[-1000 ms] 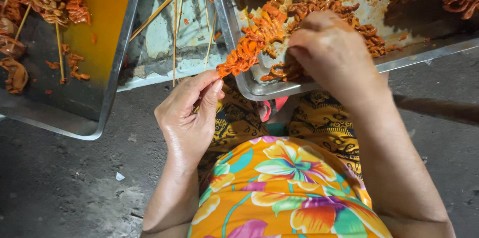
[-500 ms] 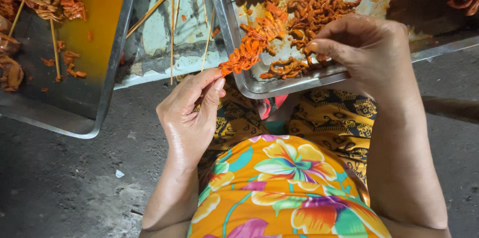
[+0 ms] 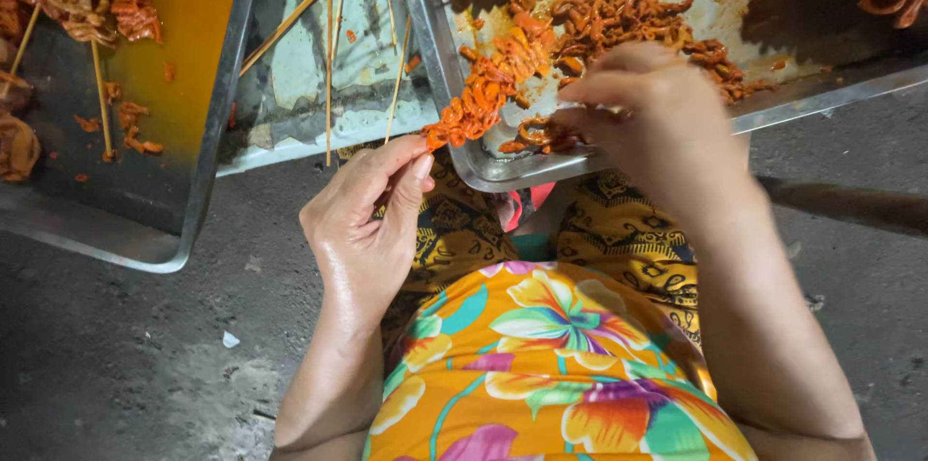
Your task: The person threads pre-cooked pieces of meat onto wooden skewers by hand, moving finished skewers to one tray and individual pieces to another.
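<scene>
The left hand [image 3: 365, 219] pinches the lower end of a loaded skewer [image 3: 488, 89] between thumb and fingertips, holding it tilted up over the near rim of a metal tray [image 3: 454, 55]. Orange, curly marinated pieces are packed along the stick. The right hand [image 3: 657, 123] hovers above the same tray, fingers curled as if pinching 1 loose piece [image 3: 541, 132], though motion blur hides the contact. Bare bamboo sticks [image 3: 329, 36] lie across a middle tray, well apart from both hands.

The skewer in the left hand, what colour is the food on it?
Bright orange-red, threaded along the skewer held by the left hand; the head view shows it.
</scene>
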